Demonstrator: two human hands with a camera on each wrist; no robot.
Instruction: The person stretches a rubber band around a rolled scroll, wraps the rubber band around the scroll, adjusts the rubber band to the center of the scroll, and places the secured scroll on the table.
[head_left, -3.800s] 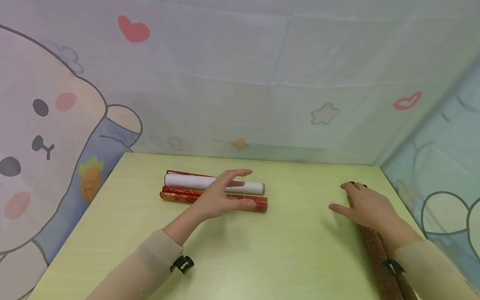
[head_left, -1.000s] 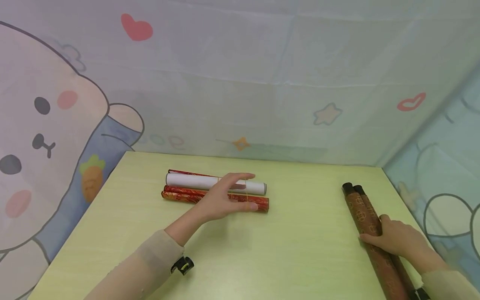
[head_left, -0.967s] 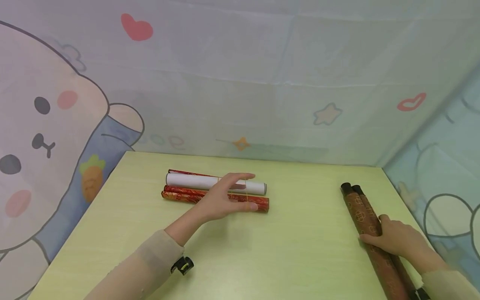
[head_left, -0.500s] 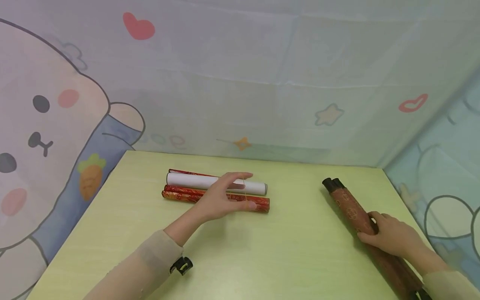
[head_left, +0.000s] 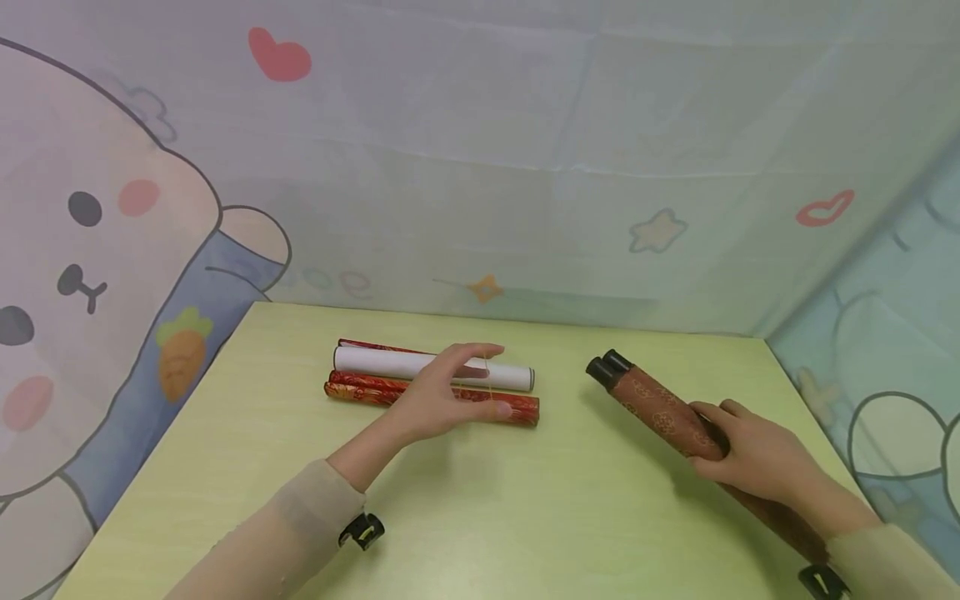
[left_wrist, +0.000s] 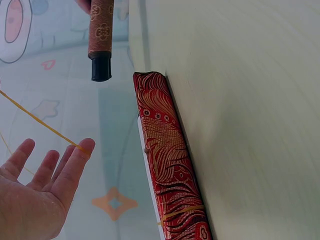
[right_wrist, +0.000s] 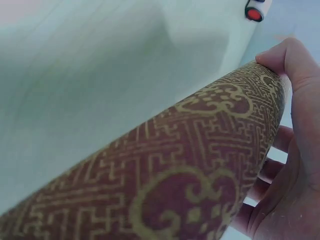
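In the head view my left hand (head_left: 429, 402) is spread above the bundle of rolled scrolls, a thin yellow rubber band (left_wrist: 42, 124) stretched between its fingers and thumb. Beneath it on the table lie a white roll (head_left: 381, 362) and red-gold patterned scrolls (head_left: 360, 390). Another yellow band (left_wrist: 182, 214) crosses the red scroll in the left wrist view. My right hand (head_left: 765, 457) grips a pair of brown patterned scrolls (head_left: 663, 418) with black end knobs (head_left: 602, 372), tilted above the table on the right. Its thumb lies along them in the right wrist view.
A pale yellow-green table (head_left: 555, 517) stands below both hands. Behind it hangs a cloth backdrop (head_left: 465, 208) with cartoon prints, which continues along the right side. Both wrists wear small black camera mounts (head_left: 363, 530).
My right hand first reached the brown scrolls' far end, then moved to their middle. It has since lifted them and swung the black ends leftward. My left hand stays nearly still.
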